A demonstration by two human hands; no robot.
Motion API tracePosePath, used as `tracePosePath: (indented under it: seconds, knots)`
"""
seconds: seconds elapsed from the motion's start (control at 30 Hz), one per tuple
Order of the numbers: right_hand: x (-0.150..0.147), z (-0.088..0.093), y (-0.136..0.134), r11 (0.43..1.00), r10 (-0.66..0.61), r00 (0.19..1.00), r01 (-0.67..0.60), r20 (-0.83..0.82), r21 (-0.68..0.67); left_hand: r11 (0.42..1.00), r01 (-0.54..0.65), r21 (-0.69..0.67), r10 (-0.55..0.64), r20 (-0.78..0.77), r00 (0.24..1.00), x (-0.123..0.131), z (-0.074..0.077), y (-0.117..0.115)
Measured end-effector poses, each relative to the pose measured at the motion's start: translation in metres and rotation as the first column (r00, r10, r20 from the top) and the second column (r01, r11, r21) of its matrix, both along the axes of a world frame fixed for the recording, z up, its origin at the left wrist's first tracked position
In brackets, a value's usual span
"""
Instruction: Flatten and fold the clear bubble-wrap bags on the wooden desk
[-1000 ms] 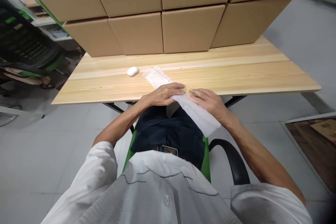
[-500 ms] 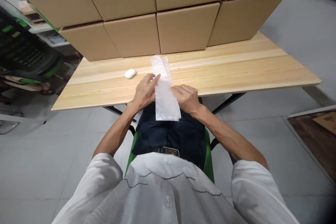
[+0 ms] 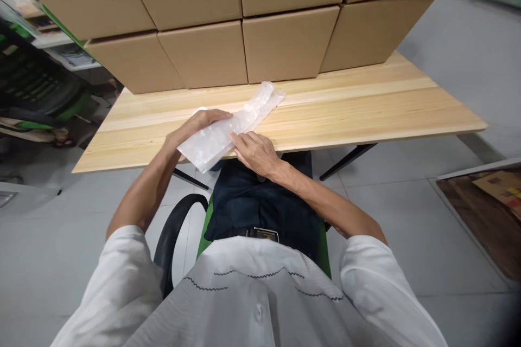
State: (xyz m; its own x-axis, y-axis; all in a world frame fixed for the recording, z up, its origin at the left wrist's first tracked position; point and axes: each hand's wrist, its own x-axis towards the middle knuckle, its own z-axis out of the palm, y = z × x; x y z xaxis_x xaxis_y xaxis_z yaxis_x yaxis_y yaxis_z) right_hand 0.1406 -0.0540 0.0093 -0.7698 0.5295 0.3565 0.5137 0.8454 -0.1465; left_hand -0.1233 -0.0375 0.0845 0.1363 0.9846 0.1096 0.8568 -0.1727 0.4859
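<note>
A long clear plastic bag (image 3: 228,129) lies slanted across the near edge of the wooden table (image 3: 366,103), its far end toward the upper right. My left hand (image 3: 199,122) grips the bag's near left part from behind, fingers curled over it. My right hand (image 3: 254,152) pinches the bag's lower edge at the table's front edge. The small white oval object seen earlier is hidden behind my left hand.
Stacked cardboard boxes (image 3: 285,38) fill the back of the table. I sit on a green chair with a black armrest (image 3: 175,227). A dark mesh chair and shelves (image 3: 36,81) stand at left. A wooden board (image 3: 488,211) lies on the floor at right.
The bag has turned from pointing up-left, through upright, to slanting up-right. Both hands have moved left with it, and my left hand now covers the white oval object.
</note>
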Motion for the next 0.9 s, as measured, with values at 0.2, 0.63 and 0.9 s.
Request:
tracePosePath:
  seconds: [0.2,0.63,0.9]
  knots:
    - [0.016,-0.008,0.013,0.995,0.074,0.988,-0.082,-0.139,-0.05,0.999,-0.041,0.001,0.04,-0.302,0.953,-0.035,0.047,0.012]
    - [0.047,-0.006,0.083,0.992,-0.047,0.999,0.046,-0.011,-0.116,0.993,-0.063,-0.098,-0.013,-0.632,0.775,0.118,0.021,0.037]
    - [0.045,-0.01,0.089,0.987,-0.071,0.997,0.068,-0.014,-0.144,0.991,-0.126,-0.045,0.063,-0.67,0.74,0.118,0.007,0.044]
